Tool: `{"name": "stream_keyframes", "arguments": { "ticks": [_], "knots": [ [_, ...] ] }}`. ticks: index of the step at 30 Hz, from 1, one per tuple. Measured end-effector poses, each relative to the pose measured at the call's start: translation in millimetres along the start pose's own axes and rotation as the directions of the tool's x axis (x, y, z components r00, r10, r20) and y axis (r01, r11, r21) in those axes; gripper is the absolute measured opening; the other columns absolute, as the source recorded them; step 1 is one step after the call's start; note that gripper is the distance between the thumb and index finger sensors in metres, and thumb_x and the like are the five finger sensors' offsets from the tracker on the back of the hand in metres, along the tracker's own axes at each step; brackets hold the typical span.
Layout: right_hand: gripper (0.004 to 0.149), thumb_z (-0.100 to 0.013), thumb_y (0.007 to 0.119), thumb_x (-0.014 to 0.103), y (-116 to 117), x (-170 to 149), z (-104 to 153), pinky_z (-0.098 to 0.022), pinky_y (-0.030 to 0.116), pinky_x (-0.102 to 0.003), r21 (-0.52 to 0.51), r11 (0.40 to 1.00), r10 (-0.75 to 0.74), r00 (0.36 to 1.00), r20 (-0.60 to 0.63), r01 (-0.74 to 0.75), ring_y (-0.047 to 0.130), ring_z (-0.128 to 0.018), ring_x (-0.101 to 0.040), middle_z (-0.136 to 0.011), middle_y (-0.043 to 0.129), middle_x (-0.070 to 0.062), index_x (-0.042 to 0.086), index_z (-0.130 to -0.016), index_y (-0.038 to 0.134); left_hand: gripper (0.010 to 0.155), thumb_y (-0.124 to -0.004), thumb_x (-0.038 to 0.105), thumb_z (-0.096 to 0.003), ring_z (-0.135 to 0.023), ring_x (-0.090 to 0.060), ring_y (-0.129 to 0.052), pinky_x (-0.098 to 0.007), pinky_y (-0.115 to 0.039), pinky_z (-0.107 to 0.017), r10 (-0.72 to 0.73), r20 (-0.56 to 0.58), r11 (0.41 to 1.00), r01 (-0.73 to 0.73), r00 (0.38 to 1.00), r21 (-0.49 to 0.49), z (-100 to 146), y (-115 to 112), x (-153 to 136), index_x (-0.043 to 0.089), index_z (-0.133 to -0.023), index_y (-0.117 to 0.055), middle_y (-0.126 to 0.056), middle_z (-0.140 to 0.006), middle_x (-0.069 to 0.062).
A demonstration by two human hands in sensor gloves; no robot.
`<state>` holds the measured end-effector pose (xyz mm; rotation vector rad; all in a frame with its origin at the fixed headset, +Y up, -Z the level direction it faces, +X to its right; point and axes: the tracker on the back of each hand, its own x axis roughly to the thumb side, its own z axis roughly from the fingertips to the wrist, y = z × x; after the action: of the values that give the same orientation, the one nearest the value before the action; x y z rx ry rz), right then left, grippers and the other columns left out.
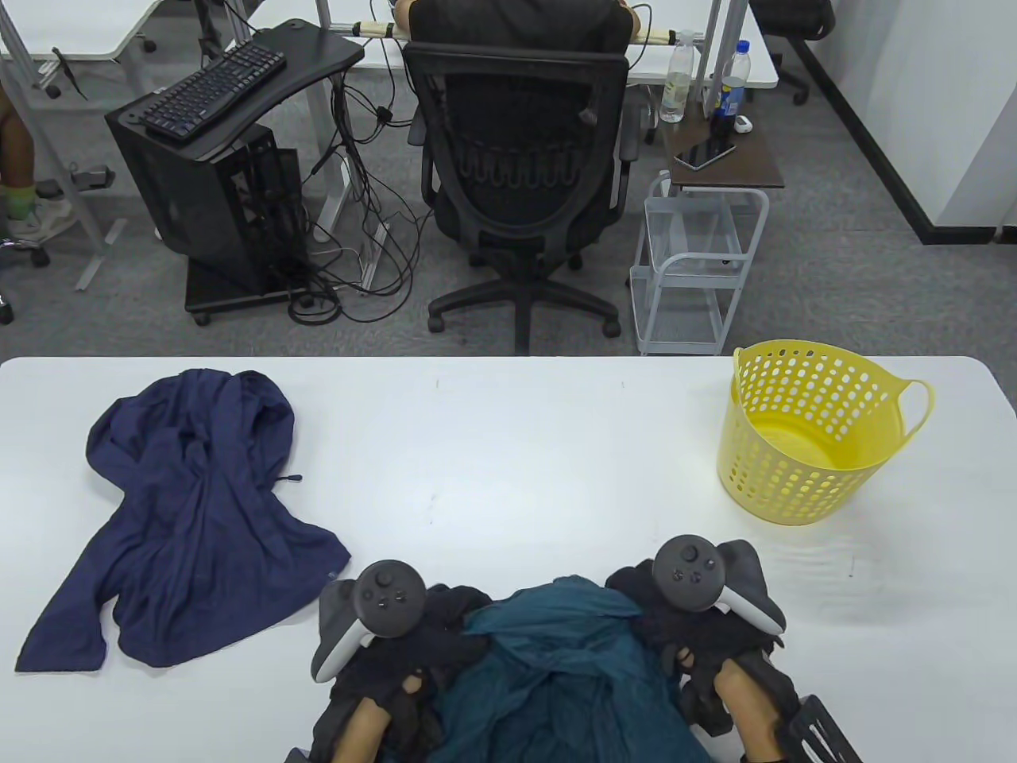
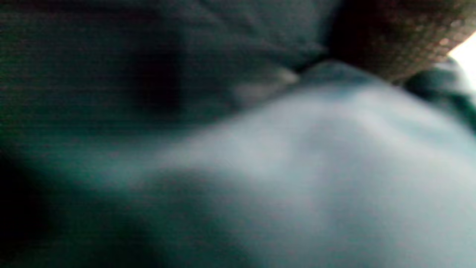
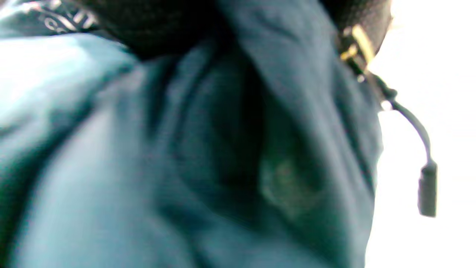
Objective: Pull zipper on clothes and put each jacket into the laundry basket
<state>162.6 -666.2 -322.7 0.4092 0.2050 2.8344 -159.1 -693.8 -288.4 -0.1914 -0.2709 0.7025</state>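
Note:
A teal jacket [image 1: 556, 660] is bunched up at the table's front edge, between my two hands. My left hand [image 1: 421, 636] grips its left side and my right hand [image 1: 675, 636] grips its right side, with the fingers of both buried in the cloth. In the left wrist view the teal jacket [image 2: 297, 167] is a close blur. The right wrist view shows teal jacket folds [image 3: 186, 167] under my gloved fingers [image 3: 167, 22], and a dark zipper pull cord [image 3: 427, 186] hangs at the right. A navy jacket [image 1: 191, 517] lies spread at the table's left. The yellow laundry basket [image 1: 802, 469] stands empty at the right.
The white table [image 1: 516, 445] is bare between the navy jacket and the basket. Beyond its far edge stand a black office chair [image 1: 520, 159], a white wire cart [image 1: 691, 262] and a computer tower [image 1: 214, 199].

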Motion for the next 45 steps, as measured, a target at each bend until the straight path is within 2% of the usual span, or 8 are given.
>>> {"name": "stream_keyframes", "arguments": {
  "ticks": [2, 5, 10, 18, 25, 30, 37, 45],
  "knots": [
    [0.04, -0.053, 0.08, 0.02, -24, 16, -4, -0.065, 0.062, -0.063, -0.11, 0.982, 0.154, 0.988, -0.014, -0.154, 0.086, -0.068, -0.031, -0.093, 0.08, -0.003, 0.035, -0.089, 0.078, 0.046, -0.086, 0.055, -0.0396, -0.105, -0.041, -0.065, -0.066, -0.061, -0.068, 0.015, 0.06, 1.0, -0.017, 0.998, 0.026, 7, 4, 8, 0.05, -0.085, -0.078, -0.067, -0.113, 0.007],
    [0.039, -0.051, 0.08, 0.022, -58, 43, -5, -0.071, 0.056, -0.065, -0.368, 0.862, 0.356, 0.933, -0.049, -0.348, 0.081, -0.083, -0.03, -0.096, 0.08, 0.006, 0.044, -0.084, 0.082, 0.048, -0.085, 0.048, -0.0419, -0.078, -0.023, -0.1, -0.052, -0.08, -0.058, -0.025, 0.119, 0.994, 0.013, 0.993, 0.105, 20, 5, 25, 0.053, -0.087, -0.071, -0.076, -0.11, 0.004],
    [0.049, -0.051, 0.079, 0.033, -74, 59, -10, -0.075, 0.045, -0.067, -0.597, 0.726, 0.339, 0.933, -0.121, -0.341, 0.056, -0.106, -0.036, -0.113, 0.062, 0.007, 0.048, -0.096, 0.067, 0.073, -0.081, 0.066, -0.0352, -0.067, -0.016, -0.098, -0.046, -0.082, -0.052, -0.301, 0.12, 0.922, 0.257, 0.946, 0.289, 39, -2, 56, 0.049, -0.101, -0.054, -0.073, -0.108, 0.009],
    [0.077, -0.044, 0.085, 0.048, 7, -13, -52, -0.075, 0.033, -0.07, 0.049, 0.931, 0.349, 0.843, -0.409, -0.362, 0.028, -0.112, -0.043, -0.123, 0.035, 0.005, 0.04, -0.109, 0.044, 0.073, -0.07, 0.071, -0.0364, -0.078, -0.03, -0.093, -0.054, -0.076, -0.056, -0.321, 0.088, 0.916, 0.333, 0.943, -0.223, 12, -39, 32, 0.042, -0.103, -0.065, -0.073, -0.112, 0.001],
    [0.057, -0.047, 0.084, 0.044, 4, -4, -2, -0.07, 0.055, -0.063, -0.155, 0.971, 0.129, 0.947, -0.295, -0.181, 0.069, -0.099, -0.042, -0.113, 0.07, 0.001, 0.033, -0.101, 0.072, 0.05, -0.076, 0.054, -0.0432, -0.097, -0.037, -0.075, -0.062, -0.063, -0.065, -0.372, -0.014, 0.923, 0.368, 0.928, -0.109, 16, -11, 18, 0.046, -0.093, -0.08, -0.081, -0.108, 0.008],
    [0.056, -0.046, 0.083, 0.054, 52, 36, 21, -0.064, 0.067, -0.059, -0.016, 0.999, 0.033, 0.995, -0.099, -0.034, 0.087, -0.086, -0.039, -0.105, 0.084, 0.0, 0.031, -0.097, 0.081, 0.054, -0.077, 0.048, -0.0433, -0.112, -0.033, -0.032, -0.064, -0.041, -0.075, -0.589, -0.028, 0.79, 0.568, 0.808, -0.231, -3, -42, 9, 0.057, -0.095, -0.067, -0.052, -0.12, 0.019],
    [0.084, -0.041, 0.077, 0.068, 113, 37, 4, -0.071, 0.052, -0.066, 0.219, 0.971, 0.126, 0.983, -0.135, -0.094, 0.058, -0.105, -0.046, -0.122, 0.052, -0.003, 0.03, -0.112, 0.051, 0.076, -0.077, 0.072, -0.0279, -0.106, -0.031, 0.009, -0.066, -0.013, -0.074, -0.504, -0.003, 0.729, 0.424, 0.864, -0.537, -25, -89, -19, 0.065, -0.099, -0.051, -0.006, -0.122, 0.016],
    [0.081, -0.042, 0.085, 0.043, 120, 4, -3, -0.076, 0.035, -0.066, 0.262, 0.964, 0.087, 0.976, -0.202, -0.032, 0.029, -0.112, -0.037, -0.122, 0.032, 0.013, 0.041, -0.109, 0.04, 0.077, -0.054, 0.07, -0.0321, -0.106, -0.031, 0.009, -0.066, -0.01, -0.073, -0.441, -0.1, 0.825, 0.359, 0.892, -0.436, -31, -81, -22, 0.057, -0.106, -0.036, -0.012, -0.123, 0.016]
  ]
}}
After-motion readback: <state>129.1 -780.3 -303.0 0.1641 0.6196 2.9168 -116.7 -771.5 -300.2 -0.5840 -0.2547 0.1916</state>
